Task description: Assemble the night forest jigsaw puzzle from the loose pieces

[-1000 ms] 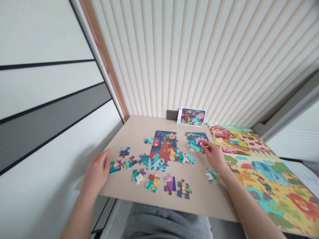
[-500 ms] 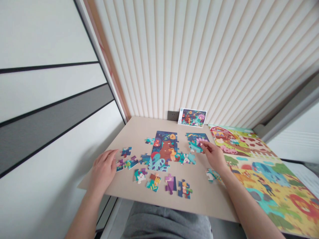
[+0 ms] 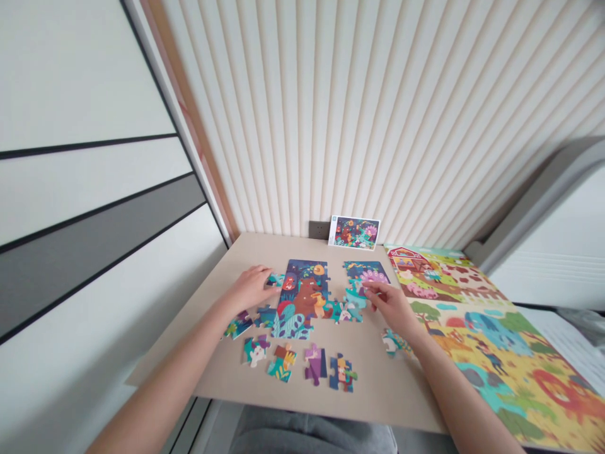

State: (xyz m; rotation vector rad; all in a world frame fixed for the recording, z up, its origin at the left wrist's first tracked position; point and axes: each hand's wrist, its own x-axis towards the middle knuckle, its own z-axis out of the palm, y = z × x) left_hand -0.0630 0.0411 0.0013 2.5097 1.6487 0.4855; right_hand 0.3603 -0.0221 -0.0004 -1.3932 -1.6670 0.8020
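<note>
My left hand (image 3: pixel 254 289) is at the left side of a partly joined jigsaw puzzle (image 3: pixel 306 293) with a bear on it. Its thumb and fingers close around a small teal puzzle piece (image 3: pixel 275 279), which they partly cover. My right hand (image 3: pixel 390 306) pinches at the lower edge of a joined peacock section (image 3: pixel 371 271); my fingertips hide the exact puzzle piece there. Between the two sections, a strip with a white rabbit (image 3: pixel 345 311) runs along the bottom. A gap shows above that strip.
Loose pieces lie along the front: a white-animal piece (image 3: pixel 256 351), an orange-and-brown piece (image 3: pixel 282 362), a purple piece (image 3: pixel 315 364) and a dark blue piece (image 3: pixel 343 372). A picture card (image 3: pixel 354 232) leans against the ribbed wall. Finished puzzles (image 3: pixel 491 340) cover the right side.
My left hand has moved right and away from me, from the loose pieces to the teal piece. My right hand has shifted slightly left along the peacock section. The view has tilted a little.
</note>
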